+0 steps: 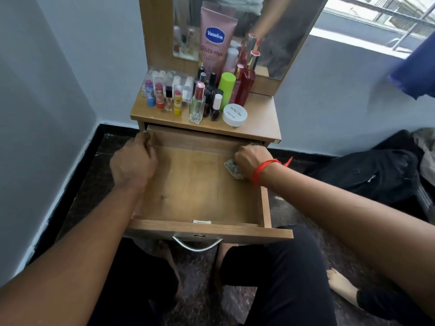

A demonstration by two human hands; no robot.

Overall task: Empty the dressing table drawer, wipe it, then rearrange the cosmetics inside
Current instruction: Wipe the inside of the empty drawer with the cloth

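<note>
The wooden drawer [200,191] of the dressing table is pulled out and holds nothing but a cloth. My left hand [134,161] grips the drawer's left side wall near the back. My right hand [249,161], with a red thread at the wrist, grips a crumpled grey cloth [231,169] pressed on the drawer floor at the back right corner. Cosmetics stand on the table top [259,123]: a pink Vaseline tube [215,41], lip balms [162,95], nail polish bottles [215,107], a clear perfume bottle [197,104], a green bottle [226,87], a red bottle [246,85] and a white jar [235,114].
A mirror [270,31] rises behind the cosmetics. A black bag [367,175] lies on the dark floor at the right. My knees and bare feet sit under and beside the drawer's metal handle [197,245]. Grey walls close in on the left, and a window on the upper right.
</note>
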